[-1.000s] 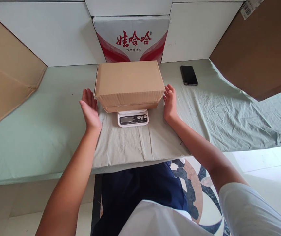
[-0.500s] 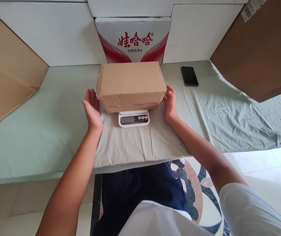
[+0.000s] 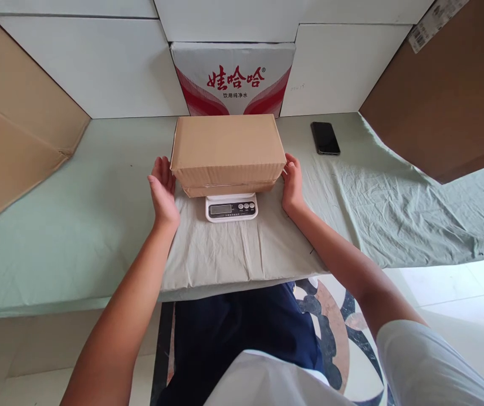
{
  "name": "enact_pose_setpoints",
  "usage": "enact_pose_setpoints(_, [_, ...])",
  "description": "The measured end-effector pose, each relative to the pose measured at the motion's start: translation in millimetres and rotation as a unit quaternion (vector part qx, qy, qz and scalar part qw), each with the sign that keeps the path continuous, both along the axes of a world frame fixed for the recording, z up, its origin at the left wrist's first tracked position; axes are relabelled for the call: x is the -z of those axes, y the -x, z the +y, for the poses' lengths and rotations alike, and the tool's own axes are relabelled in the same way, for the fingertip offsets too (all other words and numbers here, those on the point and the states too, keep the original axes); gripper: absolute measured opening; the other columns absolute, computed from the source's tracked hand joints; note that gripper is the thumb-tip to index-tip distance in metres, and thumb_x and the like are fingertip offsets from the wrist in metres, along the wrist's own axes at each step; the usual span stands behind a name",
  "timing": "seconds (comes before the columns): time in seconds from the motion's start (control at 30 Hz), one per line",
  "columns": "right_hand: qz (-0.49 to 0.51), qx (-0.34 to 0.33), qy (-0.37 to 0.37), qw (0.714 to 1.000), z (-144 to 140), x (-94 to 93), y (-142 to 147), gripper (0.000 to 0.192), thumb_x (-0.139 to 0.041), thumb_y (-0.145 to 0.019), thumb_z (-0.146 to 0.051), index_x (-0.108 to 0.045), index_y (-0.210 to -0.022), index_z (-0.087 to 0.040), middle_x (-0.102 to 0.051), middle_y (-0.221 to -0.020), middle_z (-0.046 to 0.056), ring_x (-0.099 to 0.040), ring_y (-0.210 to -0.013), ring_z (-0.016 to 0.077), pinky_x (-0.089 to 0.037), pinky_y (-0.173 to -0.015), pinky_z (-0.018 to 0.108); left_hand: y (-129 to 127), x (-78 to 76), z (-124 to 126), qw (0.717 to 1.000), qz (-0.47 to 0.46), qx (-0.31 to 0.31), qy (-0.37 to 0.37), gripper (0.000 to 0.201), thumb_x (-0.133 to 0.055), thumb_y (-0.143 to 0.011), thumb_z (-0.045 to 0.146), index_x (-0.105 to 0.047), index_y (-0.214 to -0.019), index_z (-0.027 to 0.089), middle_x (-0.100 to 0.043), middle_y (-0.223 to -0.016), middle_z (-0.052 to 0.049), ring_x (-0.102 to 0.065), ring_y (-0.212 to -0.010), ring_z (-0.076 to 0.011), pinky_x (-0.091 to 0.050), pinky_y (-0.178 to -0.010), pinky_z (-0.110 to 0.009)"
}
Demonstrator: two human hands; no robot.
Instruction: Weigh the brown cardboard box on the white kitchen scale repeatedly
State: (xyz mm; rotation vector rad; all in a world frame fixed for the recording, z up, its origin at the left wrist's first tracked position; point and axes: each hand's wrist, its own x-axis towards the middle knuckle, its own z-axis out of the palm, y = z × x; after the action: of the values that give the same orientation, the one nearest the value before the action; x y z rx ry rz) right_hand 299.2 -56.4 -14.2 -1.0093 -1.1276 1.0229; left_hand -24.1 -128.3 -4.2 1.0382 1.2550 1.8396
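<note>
A closed brown cardboard box (image 3: 227, 141) rests on a white kitchen scale (image 3: 232, 207) and overhangs it on both sides. The scale's small display and round buttons show in front of the box; its platform is mostly hidden. My left hand (image 3: 163, 192) is open beside the box's left side, thumb raised and fingers stretched out. At the right side, my right hand (image 3: 293, 185) is open with slightly bent fingers near the box's corner. Some fingertips are hidden behind the box, so I cannot tell whether either hand touches it.
A black phone (image 3: 325, 138) lies to the right on the green cloth (image 3: 115, 225). Behind the box stands a white and red carton (image 3: 236, 79) against white panels. Large cardboard sheets or boxes flank both sides, at left (image 3: 17, 124) and right (image 3: 440, 96).
My view has tilted slightly, so the scene sits a little lower in the picture. The box stays on the scale with both hands beside it.
</note>
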Motion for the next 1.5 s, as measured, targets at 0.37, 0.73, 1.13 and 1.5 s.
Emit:
enact_pose_setpoints(0.37, [-0.014,-0.012,-0.015,1.000,0,2.4,-1,0.048,-0.045,-0.095,-0.070,-0.058,-0.127,-0.036,-0.061,-0.146,0.002,-0.050,-0.148,0.0263,-0.034,-0.132,0.059,3,8.0,4,1.000,0.028,0.008,-0.008,0.095,-0.019,-0.091,0.090,-0.043,-0.158,0.028,-0.044,-0.172,-0.004,-0.037,-0.162,-0.0273,-0.031,-0.135,-0.051])
enact_pose_setpoints(0.73, [-0.001,-0.003,-0.001,1.000,4,1.7,-1,0.047,-0.049,-0.092,-0.070,-0.059,-0.123,-0.035,-0.061,-0.144,0.001,-0.052,-0.144,0.0265,-0.034,-0.131,0.060,1,3.6,2,1.000,0.022,0.011,-0.015,0.094,-0.030,-0.086,0.094,-0.051,-0.153,0.031,-0.047,-0.169,-0.006,-0.037,-0.162,-0.0287,-0.032,-0.134,-0.049])
enact_pose_setpoints(1.13, [-0.004,0.002,-0.001,1.000,4,2.1,-1,0.048,-0.049,-0.092,-0.071,-0.059,-0.122,-0.035,-0.062,-0.142,0.002,-0.052,-0.144,0.0263,-0.034,-0.131,0.058,-4,-2.2,-2,0.999,0.039,0.003,0.016,0.093,-0.023,-0.087,0.094,-0.049,-0.153,0.033,-0.046,-0.170,-0.004,-0.039,-0.160,-0.0250,-0.033,-0.132,-0.046])
enact_pose_setpoints(1.5, [-0.021,0.009,-0.005,1.000,4,4.5,-2,0.044,-0.046,-0.095,-0.069,-0.060,-0.120,-0.035,-0.063,-0.140,0.001,-0.053,-0.141,0.0242,-0.037,-0.130,0.055,-3,-1.6,-1,1.000,0.021,0.016,-0.003,0.096,-0.032,-0.085,0.094,-0.050,-0.152,0.027,-0.043,-0.171,-0.011,-0.036,-0.162,-0.0298,-0.031,-0.134,-0.048])
